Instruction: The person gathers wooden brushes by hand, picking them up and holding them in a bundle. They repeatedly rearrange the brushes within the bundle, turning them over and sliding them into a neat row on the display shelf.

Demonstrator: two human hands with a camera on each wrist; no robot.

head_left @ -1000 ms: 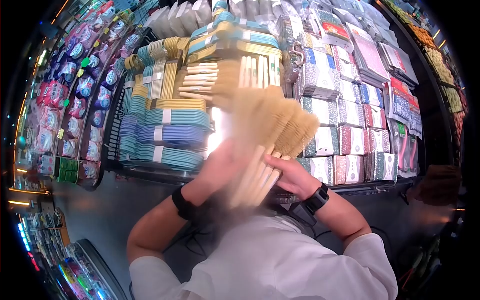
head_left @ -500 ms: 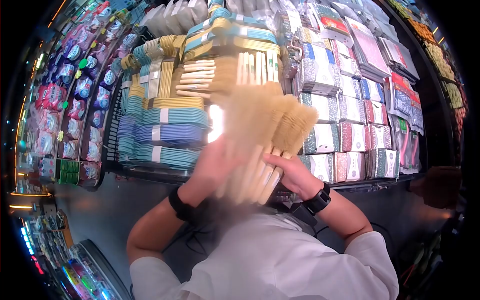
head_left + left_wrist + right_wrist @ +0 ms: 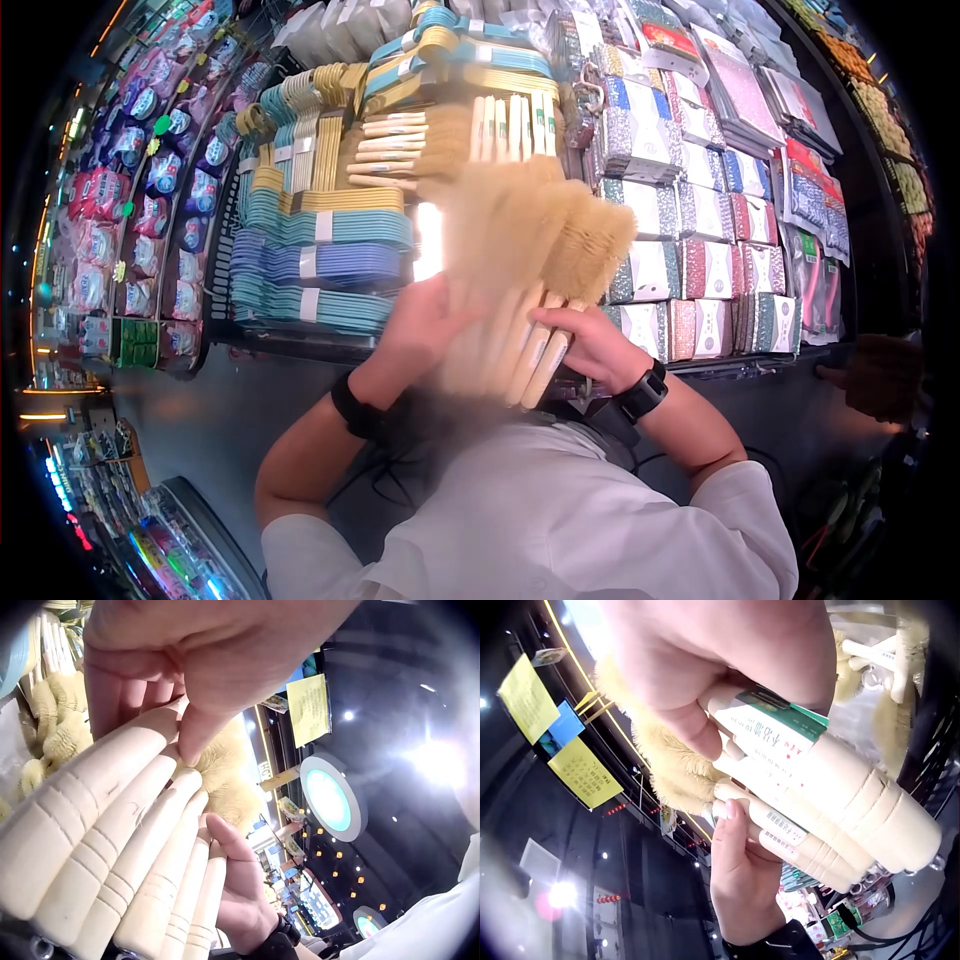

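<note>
In the head view a bundle of wooden-handled scrubbing brushes [image 3: 530, 350] with tan bristles [image 3: 590, 235] is held up before the white shirt, bristles away from the body. My left hand [image 3: 425, 315] grips the left side of the bundle, partly blurred there. Seen from the left wrist, its thumb and fingers close round the handle necks [image 3: 150, 735]. My right hand [image 3: 598, 345] holds the right side, thumb across the handles just below the bristles. Green and white labels [image 3: 780, 724] show on several handles in the right wrist view, and metal rings hang at their ends.
More brushes [image 3: 392, 150] lie on the display behind the bundle. Stacked blue and yellow hangers [image 3: 345, 265] fill its left side, packaged cloths [image 3: 705, 220] its right. A display edge [image 3: 720, 362] runs in front of the body. Bagged goods [image 3: 150, 200] hang at far left.
Both hands keep hold of the brushes. The left hand has shifted slightly left, and the handles' lower ends now spread a little wider and show more clearly.
</note>
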